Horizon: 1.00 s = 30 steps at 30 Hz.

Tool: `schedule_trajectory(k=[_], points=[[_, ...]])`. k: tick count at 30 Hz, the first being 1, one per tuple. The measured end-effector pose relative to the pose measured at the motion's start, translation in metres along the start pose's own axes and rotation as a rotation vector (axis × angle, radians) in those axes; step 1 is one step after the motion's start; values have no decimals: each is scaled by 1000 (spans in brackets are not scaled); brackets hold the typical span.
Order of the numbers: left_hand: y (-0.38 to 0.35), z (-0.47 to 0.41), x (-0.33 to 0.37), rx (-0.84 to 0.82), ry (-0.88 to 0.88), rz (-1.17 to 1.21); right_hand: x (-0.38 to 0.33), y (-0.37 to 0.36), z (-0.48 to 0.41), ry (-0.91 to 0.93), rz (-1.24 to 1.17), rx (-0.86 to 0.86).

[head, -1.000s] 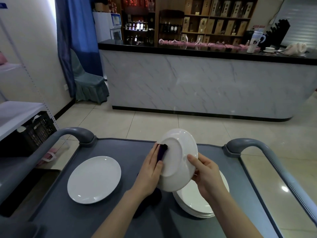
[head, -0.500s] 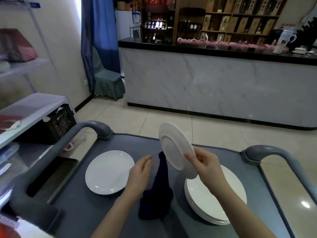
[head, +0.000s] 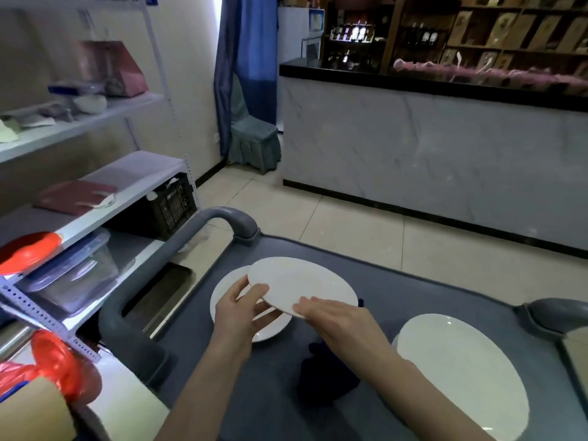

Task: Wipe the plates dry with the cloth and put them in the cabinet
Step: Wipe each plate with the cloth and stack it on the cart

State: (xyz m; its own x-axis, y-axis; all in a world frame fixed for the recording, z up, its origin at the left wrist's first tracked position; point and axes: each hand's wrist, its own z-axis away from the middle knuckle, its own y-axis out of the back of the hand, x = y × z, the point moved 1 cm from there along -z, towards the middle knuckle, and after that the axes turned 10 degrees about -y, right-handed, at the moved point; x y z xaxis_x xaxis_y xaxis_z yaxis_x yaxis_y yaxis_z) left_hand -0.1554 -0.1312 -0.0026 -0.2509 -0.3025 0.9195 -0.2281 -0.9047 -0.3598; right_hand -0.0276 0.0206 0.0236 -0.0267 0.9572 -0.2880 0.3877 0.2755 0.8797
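Nearest, at lower centre, the dark cloth (head: 327,374) lies crumpled on the grey cart (head: 429,300), with neither hand on it. Just to its right, at lower right, sits the stack of plates (head: 461,370).

Above the cloth, mid-frame, both hands meet on one white plate. The left hand (head: 241,310) pinches it, thumb on top of the left rim and fingers curled beneath. The right hand (head: 334,316) lays fairly straight fingers over the near right rim. Its thumb is hidden, so I cannot tell whether it clamps or only steadies.

The held plate (head: 302,281) is nearly level, face up, its longer span running from centre-left toward centre-right. It is off the cart and partly covers the lower plate (head: 270,329), which lies flat on the cart directly under the left hand.

That overlap is what matters. The held plate sits up and to the right of the lower plate, so stacking it would mean going down and toward the left of the frame. The left hand is the nearer one, and its fingers appear to lie between the two plates, so they would have to slip out before the rims meet.

Farther off, the cart handle (head: 178,259) curves up at centre-left, open shelving (head: 133,173) fills the left side, and a marble-fronted counter (head: 445,160) crosses the upper right. No cabinet is clearly in view
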Motion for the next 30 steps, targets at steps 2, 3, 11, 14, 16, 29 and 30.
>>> schedule_trajectory(k=[2,3,11,14,16,29,30], points=[[13,-5,-4,24,15,-7,2,-15,-8,-73,-56,-151],[20,-8,-7,38,16,-14,4,-21,-12,-131,-110,-238],[80,-35,-27,89,19,-23,33,-57,-40,-711,-374,-179],[94,-43,-30,65,21,-39,34,-83,-53,-882,-486,-209],[100,-49,-33,38,19,-60,35,-97,-59,-931,-533,-188],[124,-82,-68,64,-136,-886,33,-153,-66,-1185,-724,-123],[124,-84,-71,69,-129,-899,32,-155,-67,-1180,-708,-126]])
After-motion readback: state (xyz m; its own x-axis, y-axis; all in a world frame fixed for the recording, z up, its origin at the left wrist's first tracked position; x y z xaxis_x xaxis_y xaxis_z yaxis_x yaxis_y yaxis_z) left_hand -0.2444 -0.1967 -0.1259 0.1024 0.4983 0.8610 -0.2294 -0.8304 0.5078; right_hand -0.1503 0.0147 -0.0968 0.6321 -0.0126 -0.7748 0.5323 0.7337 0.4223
